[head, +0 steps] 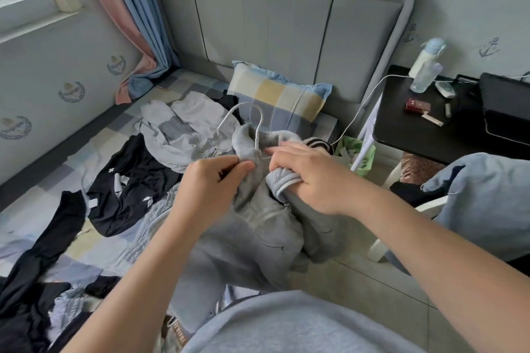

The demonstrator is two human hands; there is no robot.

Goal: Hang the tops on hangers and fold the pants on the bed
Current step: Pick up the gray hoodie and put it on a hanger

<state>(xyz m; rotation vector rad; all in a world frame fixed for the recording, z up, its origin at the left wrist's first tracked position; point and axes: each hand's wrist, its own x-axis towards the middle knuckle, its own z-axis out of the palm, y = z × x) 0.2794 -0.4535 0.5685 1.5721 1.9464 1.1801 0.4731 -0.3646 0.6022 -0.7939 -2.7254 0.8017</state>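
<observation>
The grey sweatshirt is in the middle of the frame, held up above the near edge of the bed. The hook of a white hanger stands out of its neck opening. The left hand pinches the grey cloth between thumb and fingers just beside the base of the hook. The right hand has its fingers curled around a bunch of the same cloth with a ribbed edge.

Behind the sweatshirt, a light grey garment lies spread on the bed. To the left lies a black top with small white marks, and in the lower left more black clothes. A checked pillow leans on the grey headboard. At the right stands a black side table with a bottle on it.
</observation>
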